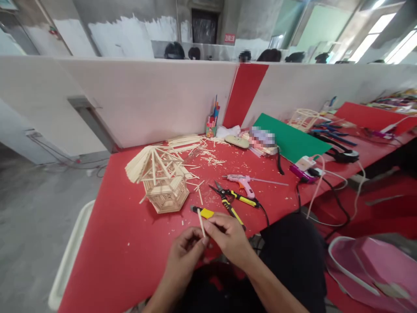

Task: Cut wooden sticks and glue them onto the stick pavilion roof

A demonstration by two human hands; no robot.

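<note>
A short thin wooden stick [201, 222] is between my two hands at the table's front edge. My left hand [187, 250] pinches its lower end between thumb and fingers. Fingers curled, my right hand [228, 237] has its thumb and fingertips at the stick's side. Just beyond lies a yellow and black utility knife [207, 213], partly covered by my right hand. On the left of the table stands a small house-like model built of sticks [167, 195], its slatted roof [140, 165] covered on one side and open framing on the other.
Yellow-handled pliers [228, 202] and a pink glue gun [241, 182] lie right of the model. Loose sticks [185, 141], a pen cup [211, 129], a green board [286, 139] and a power strip [304, 173] with cables are farther back. A white partition [146, 100] borders the table.
</note>
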